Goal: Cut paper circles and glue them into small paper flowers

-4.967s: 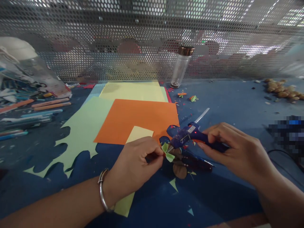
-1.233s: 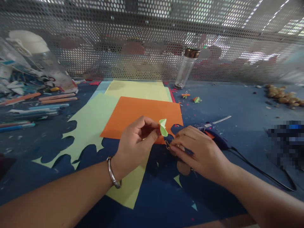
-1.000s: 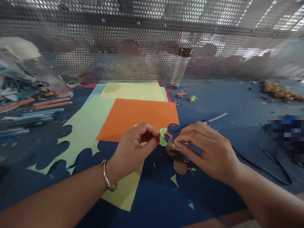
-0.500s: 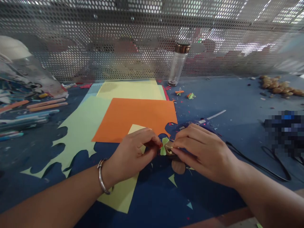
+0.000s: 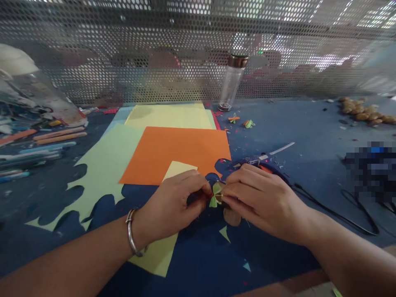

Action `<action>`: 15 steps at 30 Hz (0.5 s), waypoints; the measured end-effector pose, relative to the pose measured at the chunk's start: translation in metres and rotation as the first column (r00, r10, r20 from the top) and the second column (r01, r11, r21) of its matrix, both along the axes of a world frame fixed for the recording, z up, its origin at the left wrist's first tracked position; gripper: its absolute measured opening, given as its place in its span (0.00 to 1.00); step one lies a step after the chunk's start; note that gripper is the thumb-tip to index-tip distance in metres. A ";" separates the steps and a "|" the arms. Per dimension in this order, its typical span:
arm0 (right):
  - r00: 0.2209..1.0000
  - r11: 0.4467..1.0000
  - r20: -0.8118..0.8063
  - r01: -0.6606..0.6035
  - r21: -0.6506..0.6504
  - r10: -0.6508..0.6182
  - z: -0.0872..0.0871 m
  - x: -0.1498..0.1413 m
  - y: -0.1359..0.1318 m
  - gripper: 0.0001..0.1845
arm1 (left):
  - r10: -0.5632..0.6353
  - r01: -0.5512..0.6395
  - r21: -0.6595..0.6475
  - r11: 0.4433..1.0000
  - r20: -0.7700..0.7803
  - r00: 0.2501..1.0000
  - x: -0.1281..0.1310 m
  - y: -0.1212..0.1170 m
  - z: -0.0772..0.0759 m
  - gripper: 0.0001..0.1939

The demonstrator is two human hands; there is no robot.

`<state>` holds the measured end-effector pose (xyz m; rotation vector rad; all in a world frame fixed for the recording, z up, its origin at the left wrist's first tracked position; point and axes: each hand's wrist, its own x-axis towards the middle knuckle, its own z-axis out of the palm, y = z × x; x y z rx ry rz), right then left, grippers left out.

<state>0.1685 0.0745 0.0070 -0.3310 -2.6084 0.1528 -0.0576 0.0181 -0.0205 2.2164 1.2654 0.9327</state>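
My left hand (image 5: 173,202) pinches a small folded green paper piece (image 5: 214,194) just above the blue table. My right hand (image 5: 262,200) meets it from the right, fingertips pinched on a small brown piece pressed against the green paper; that piece is mostly hidden. A blue glue gun (image 5: 262,161) lies on the table right behind my right hand, its cord (image 5: 334,212) trailing off to the right. A brown cut-out (image 5: 231,216) lies under my right fingers.
Orange sheet (image 5: 176,152), pale green cut sheet (image 5: 105,165) and yellow sheets (image 5: 170,117) cover the table's middle. Pens (image 5: 46,140) and a plastic bag lie at left. A clear bottle (image 5: 230,84) stands by the perforated metal screen (image 5: 154,49). Nuts (image 5: 365,113) sit at far right.
Five seconds ago my right hand held the glue gun; it now lies on the table. Both hands lowered and came together, pressing the green piece against the brown piece.
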 end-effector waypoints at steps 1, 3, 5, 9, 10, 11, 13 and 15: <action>1.000 1.000 -0.002 -0.003 0.000 0.003 -0.001 0.000 0.000 0.09 | -0.001 0.001 0.001 1.000 0.000 1.000 0.000 0.000 0.000 0.10; 1.000 1.000 0.000 -0.001 -0.001 0.001 -0.001 0.001 0.000 0.09 | -0.003 0.003 0.000 1.000 0.006 1.000 0.000 -0.001 0.001 0.09; 1.000 1.000 0.001 0.000 -0.002 0.000 -0.002 0.001 0.000 0.08 | -0.005 0.005 -0.002 1.000 0.014 1.000 0.001 -0.001 0.001 0.09; 1.000 0.999 -0.010 0.007 -0.032 -0.007 -0.003 0.001 0.000 0.08 | -0.013 0.013 -0.018 1.000 0.023 1.000 0.001 -0.002 0.000 0.10; 1.000 0.999 -0.010 0.010 -0.048 -0.011 -0.004 0.001 0.000 0.07 | -0.014 0.015 -0.021 1.000 0.024 1.000 0.002 -0.002 -0.001 0.10; 1.000 0.998 -0.012 0.016 -0.065 -0.017 -0.005 0.001 0.000 0.07 | -0.013 0.014 -0.023 1.000 0.025 1.000 0.002 -0.002 -0.002 0.10; 0.999 0.995 -0.026 0.027 -0.097 -0.030 -0.005 0.001 0.000 0.07 | -0.003 0.004 -0.019 1.000 0.026 1.000 0.002 -0.002 -0.003 0.09; 0.997 0.992 -0.056 0.047 -0.121 -0.055 -0.005 0.001 -0.001 0.06 | 0.024 -0.024 -0.017 1.000 0.029 0.999 0.001 -0.001 -0.004 0.07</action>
